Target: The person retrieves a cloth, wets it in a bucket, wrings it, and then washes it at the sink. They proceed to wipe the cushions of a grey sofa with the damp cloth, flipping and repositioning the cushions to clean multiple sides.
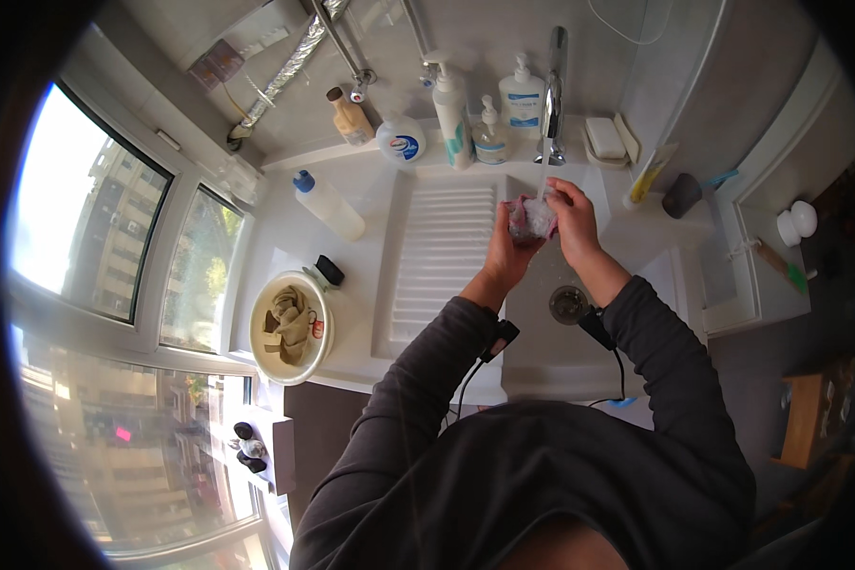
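Note:
Water runs from the chrome faucet (553,107) onto a wet, bunched pink and whitish cloth (532,217) held between both hands above the sink. My left hand (509,249) grips the cloth from its left side and from below. At the cloth's right edge, my right hand (576,217) holds it with fingers and thumb. Below the hands, the round metal drain (568,304) shows in the sink basin (541,349). Left of the basin lies the ribbed washboard (442,256), moulded into the white counter. Dark sleeves cover both forearms, with a small black device near each wrist.
Several pump bottles (450,114) and a soap dish (609,142) line the back ledge. On the left stand a squeeze bottle (331,206), a black-topped brush (329,271) and a white bucket (256,356) holding beige cloth. A dark cup (682,196) is at the right.

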A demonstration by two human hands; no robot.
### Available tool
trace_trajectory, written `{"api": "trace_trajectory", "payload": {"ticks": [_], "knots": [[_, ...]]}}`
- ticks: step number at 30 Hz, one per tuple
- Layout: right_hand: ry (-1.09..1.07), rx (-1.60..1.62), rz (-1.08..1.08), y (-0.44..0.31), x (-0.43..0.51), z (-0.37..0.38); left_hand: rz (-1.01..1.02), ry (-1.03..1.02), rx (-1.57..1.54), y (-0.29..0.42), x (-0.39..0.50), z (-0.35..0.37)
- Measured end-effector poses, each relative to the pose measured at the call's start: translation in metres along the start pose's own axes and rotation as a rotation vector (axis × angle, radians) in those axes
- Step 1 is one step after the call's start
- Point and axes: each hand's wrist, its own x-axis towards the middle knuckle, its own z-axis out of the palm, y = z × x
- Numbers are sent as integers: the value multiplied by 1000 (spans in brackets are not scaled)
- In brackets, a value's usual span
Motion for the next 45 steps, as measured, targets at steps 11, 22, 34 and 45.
{"api": "trace_trajectory", "payload": {"ticks": [11, 22, 34, 45], "knots": [[-127, -559, -166, 31, 10, 3, -17, 16, 166, -21, 13, -3], [-219, -527, 204, 53, 32, -30, -106, 101, 324, 4, -4, 7], [-128, -235, -35, -21, 102, -4, -29, 149, 313, 26, -14, -14], [-264, -246, -284, -98, 91, 67, 34, 214, 359, 55, -32, -36]]}}
